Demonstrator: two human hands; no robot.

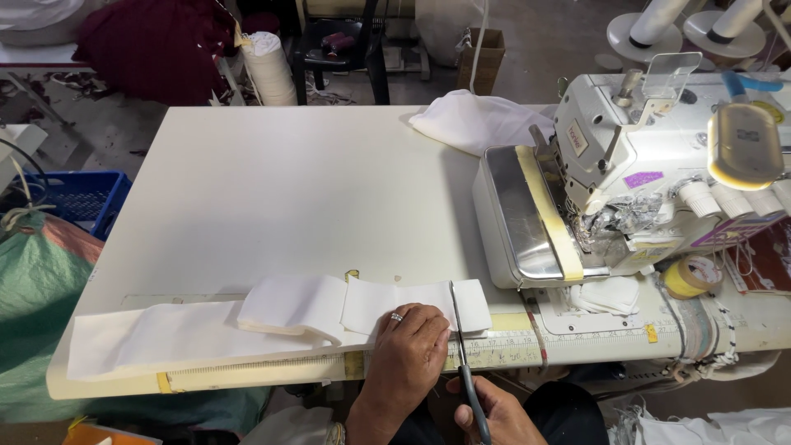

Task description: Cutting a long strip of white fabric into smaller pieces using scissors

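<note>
Scissors (pixel 466 363) over white fabric strip (pixel 247 321) (pale worktable (pixel 272 189), cluttered sewing room)

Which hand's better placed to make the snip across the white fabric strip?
Right, probably. The right hand already grips the grey-handled scissors, whose blades lie across the white fabric strip near its right end. The left hand lies flat on the strip, pinning it beside the blades.

Both hands low at the near edge.
Left hand (pixel 409 346) lies flat, palm down, fingers spread; right hand (pixel 494 412) is curled closed in a grip.
</note>
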